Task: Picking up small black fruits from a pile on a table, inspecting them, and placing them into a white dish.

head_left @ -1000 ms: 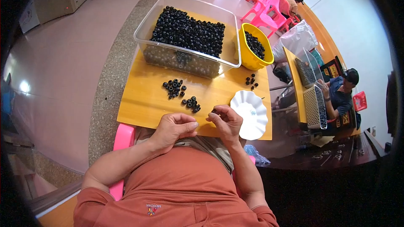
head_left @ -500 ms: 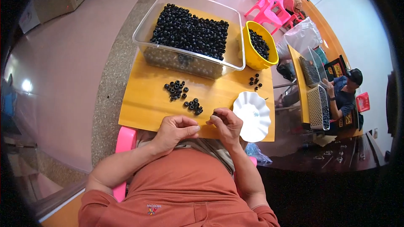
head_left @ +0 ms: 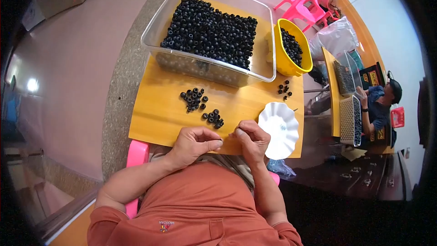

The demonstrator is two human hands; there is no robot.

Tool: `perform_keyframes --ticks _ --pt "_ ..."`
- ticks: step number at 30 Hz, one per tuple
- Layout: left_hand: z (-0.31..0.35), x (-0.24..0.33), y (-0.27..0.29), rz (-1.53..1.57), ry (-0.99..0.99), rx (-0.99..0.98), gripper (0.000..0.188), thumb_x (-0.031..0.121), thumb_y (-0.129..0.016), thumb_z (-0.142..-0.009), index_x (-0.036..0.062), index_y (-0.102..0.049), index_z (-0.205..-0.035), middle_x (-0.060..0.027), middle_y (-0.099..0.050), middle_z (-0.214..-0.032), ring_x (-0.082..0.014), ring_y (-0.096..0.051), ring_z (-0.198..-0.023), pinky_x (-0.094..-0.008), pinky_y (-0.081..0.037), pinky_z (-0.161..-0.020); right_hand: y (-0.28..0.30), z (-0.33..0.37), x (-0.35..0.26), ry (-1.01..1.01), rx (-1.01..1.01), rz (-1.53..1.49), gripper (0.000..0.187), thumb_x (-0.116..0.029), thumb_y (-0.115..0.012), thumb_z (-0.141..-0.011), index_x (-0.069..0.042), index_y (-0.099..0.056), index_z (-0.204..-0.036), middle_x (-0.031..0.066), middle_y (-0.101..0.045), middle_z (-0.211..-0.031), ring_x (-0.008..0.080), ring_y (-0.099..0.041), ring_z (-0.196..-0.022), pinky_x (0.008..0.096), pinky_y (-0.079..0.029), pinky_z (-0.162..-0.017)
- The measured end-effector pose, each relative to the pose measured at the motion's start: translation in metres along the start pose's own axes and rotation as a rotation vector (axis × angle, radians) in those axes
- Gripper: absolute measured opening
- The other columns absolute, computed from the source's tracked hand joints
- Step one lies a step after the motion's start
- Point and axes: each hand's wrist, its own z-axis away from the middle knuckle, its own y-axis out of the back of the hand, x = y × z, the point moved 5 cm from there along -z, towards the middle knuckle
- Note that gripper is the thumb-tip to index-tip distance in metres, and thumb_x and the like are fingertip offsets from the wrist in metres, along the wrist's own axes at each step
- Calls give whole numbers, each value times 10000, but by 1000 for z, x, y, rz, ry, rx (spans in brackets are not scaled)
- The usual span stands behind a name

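Near the front edge of the yellow table my left hand (head_left: 196, 146) is closed in a pinch, thumb against forefinger. Just to its right my right hand (head_left: 253, 142) is curled closed, its thumb pressed on the forefinger. Whatever lies in either pinch is too small or hidden to name. Right beyond my fingertips sits a small heap of black rings or beads (head_left: 213, 118), some showing a hole. A second loose heap of black rings (head_left: 193, 99) lies farther off to the left. A white scalloped dish (head_left: 278, 131) stands beside my right hand.
A large clear plastic bin (head_left: 205, 66) full of black rings fills the table's (head_left: 154, 109) far side. Next to it stands a yellow tub (head_left: 286, 64) of small black pieces, with several loose pieces (head_left: 284, 89) nearby. Another person (head_left: 378, 105) works at the right beside a white basket (head_left: 347, 120).
The whole view has shifted slightly, so the table things sit a little farther right. Both hands stay closed near the table edge, with little change in their grip.
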Motion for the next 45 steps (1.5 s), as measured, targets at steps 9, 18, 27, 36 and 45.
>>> perform_keyframes --ticks 9,18,27,36,45 --pt "-12 8 3 -126 -72 30 128 -9 -711 -807 -4 -678 -930 -56 -679 -917 -100 -633 -823 -234 -519 -737 3 1 6 -125 101 19 80 78 -588 -830 60 -610 -904 120 -598 -889 169 -619 -741 315 -573 -683" --pt "-15 17 5 -165 -33 69 113 -22 -712 -794 -5 -684 -902 -67 -677 -920 -112 -629 -841 -241 -511 -756 -2 -6 10 -26 -30 96 103 20 -650 -837 51 -638 -934 118 -604 -878 180 -606 -775 299 -533 -698" --pt "-15 14 4 -77 24 46 120 -15 -711 -804 -10 -663 -914 -94 -675 -950 -140 -635 -890 -264 -517 -788 -1 -17 9 3 -50 99 167 13 -636 -859 25 -645 -1025 126 -591 -944 179 -578 -831 306 -519 -743" --pt "-12 7 3 -76 72 74 141 -38 -713 -794 -14 -668 -926 -103 -672 -953 -152 -642 -890 -275 -526 -811 5 -30 10 -51 -47 103 149 2 -567 -909 31 -595 -1052 122 -531 -969 189 -575 -853 361 -550 -781" --pt "-8 11 1 -76 84 56 143 -21 -704 -812 -16 -665 -949 -99 -675 -956 -147 -650 -862 -276 -537 -796 1 -26 6 -3 -55 112 143 79 -577 -854 62 -597 -994 145 -590 -953 208 -619 -851 335 -529 -794"
